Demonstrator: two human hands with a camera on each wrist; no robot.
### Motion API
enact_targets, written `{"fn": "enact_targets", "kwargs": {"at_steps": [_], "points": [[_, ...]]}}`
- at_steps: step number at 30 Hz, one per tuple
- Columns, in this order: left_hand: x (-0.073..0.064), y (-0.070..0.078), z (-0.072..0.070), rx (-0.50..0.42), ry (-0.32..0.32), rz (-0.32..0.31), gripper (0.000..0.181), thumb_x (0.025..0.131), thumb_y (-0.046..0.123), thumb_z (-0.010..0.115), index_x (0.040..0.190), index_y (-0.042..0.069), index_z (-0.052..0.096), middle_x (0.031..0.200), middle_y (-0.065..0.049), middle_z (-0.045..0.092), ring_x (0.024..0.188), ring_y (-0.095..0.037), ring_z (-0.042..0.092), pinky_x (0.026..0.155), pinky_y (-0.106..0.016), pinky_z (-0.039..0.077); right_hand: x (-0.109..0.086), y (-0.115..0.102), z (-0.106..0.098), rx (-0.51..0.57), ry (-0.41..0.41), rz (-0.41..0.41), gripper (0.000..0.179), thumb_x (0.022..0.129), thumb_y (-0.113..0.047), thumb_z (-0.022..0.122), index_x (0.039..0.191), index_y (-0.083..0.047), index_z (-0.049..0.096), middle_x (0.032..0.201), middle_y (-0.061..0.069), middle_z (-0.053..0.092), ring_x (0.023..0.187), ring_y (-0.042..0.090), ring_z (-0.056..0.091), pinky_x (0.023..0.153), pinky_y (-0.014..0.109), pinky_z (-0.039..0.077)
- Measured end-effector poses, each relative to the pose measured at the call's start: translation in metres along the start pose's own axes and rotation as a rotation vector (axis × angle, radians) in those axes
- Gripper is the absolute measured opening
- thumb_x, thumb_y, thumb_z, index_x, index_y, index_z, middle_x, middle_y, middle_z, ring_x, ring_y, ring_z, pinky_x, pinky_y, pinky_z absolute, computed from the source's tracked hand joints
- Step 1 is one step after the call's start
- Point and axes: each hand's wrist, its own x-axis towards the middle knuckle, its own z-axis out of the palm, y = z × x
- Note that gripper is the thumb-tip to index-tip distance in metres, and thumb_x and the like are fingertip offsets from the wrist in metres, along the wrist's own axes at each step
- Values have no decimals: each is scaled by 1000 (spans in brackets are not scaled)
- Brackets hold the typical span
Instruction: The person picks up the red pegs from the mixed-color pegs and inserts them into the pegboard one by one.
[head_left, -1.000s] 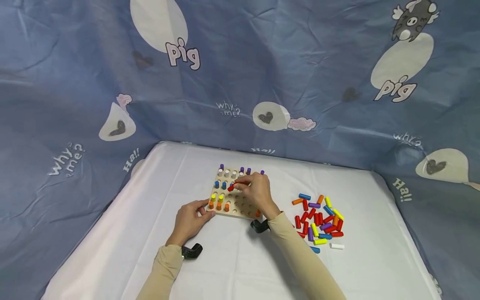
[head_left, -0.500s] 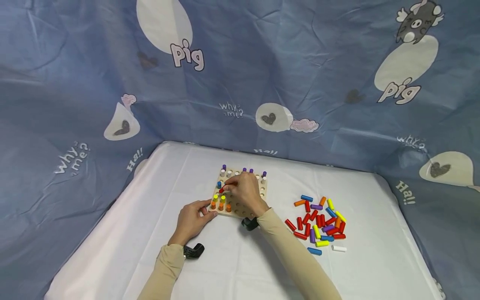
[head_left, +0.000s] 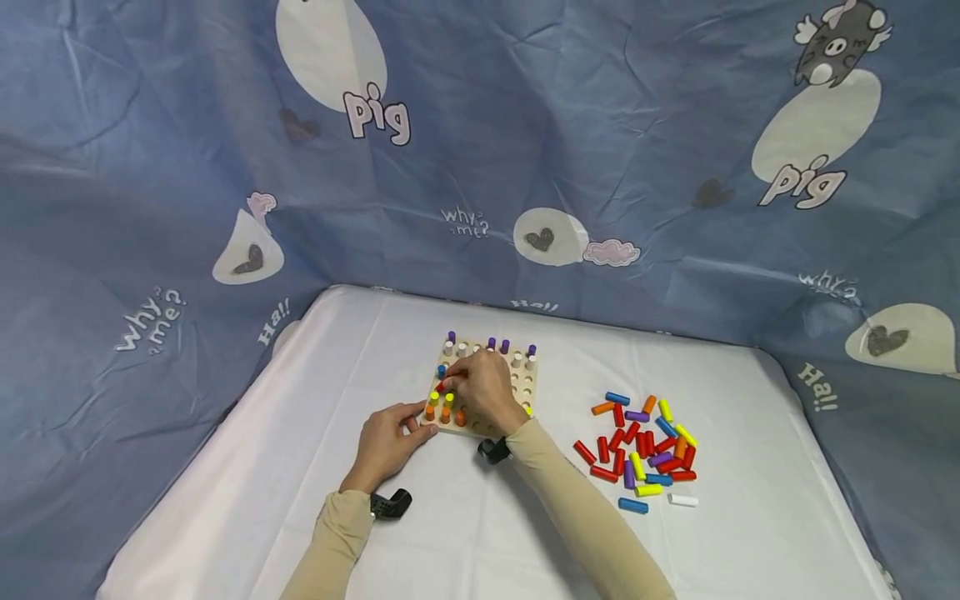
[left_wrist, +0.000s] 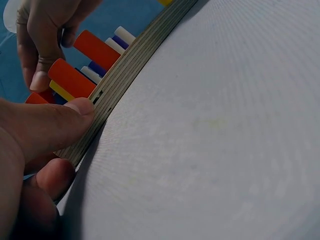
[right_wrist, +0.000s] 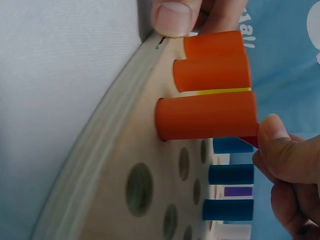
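Note:
A square wooden pegboard [head_left: 522, 392] lies on the white-covered table. My left hand [head_left: 390, 440] grips its near left corner, thumb [left_wrist: 60, 120] at the edge. With thumb and fingertips, my right hand [head_left: 486, 385] pinches a red peg [head_left: 440, 387] over the board's left side, between a blue peg [head_left: 441, 372] and a yellow peg [head_left: 434, 399]. Orange pegs [right_wrist: 207, 116] stand along the near edge; white pegs [head_left: 517, 359] and purple pegs [head_left: 491, 342] stand in the far rows. In the right wrist view an orange peg hides most of the red one.
Several loose pegs in red, blue, yellow, orange and purple lie scattered right of the board, among them a red peg [head_left: 584, 452], a blue peg [head_left: 633, 506] and a white peg [head_left: 683, 501]. A blue printed cloth [head_left: 420, 167] hangs behind the table [head_left: 450, 533].
My right hand has moved left and slightly nearer with the red peg, from over the blue row to the board's left side. The left hand stays at the corner.

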Motion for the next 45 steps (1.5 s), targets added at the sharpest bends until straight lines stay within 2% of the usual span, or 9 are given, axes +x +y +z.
{"fn": "enact_targets", "kwargs": {"at_steps": [15,22,34,37,45], "points": [[0,-1,2,-5,15,7,49,86,30,90,128,9,78,72,8,63,56,-8,45,56,-26,34,-1,6,6,18,-10,-21,5,84,-17,91,82,-15,87,80,-3,81,74,13,72,66,27,53],[2,-1,0,-7,16,21,48,86,30,90,128,9,78,73,8,63,54,-5,43,55,-25,33,2,1,9,-78,-22,-18,4,87,-18,89,84,-17,87,77,-6,80,74,14,63,73,30,52],[-5,-3,7,-43,24,15,47,85,27,91,126,10,79,72,9,63,52,-3,41,51,-23,33,-3,-4,20,-161,14,-82,7,82,-16,91,79,-19,86,78,-8,79,77,15,70,70,29,56],[-7,-4,9,-38,20,12,47,84,26,92,126,10,79,72,9,63,52,-2,40,52,-23,33,-3,-6,21,-171,3,-76,9,80,-16,93,78,-20,86,77,-8,79,77,15,71,69,29,56],[-2,-7,6,-32,47,42,47,83,26,92,126,10,79,70,11,62,51,-1,39,51,-22,32,6,-15,19,-250,-42,-37,9,84,-20,92,78,-22,85,78,-9,78,81,16,66,74,33,57]]}}
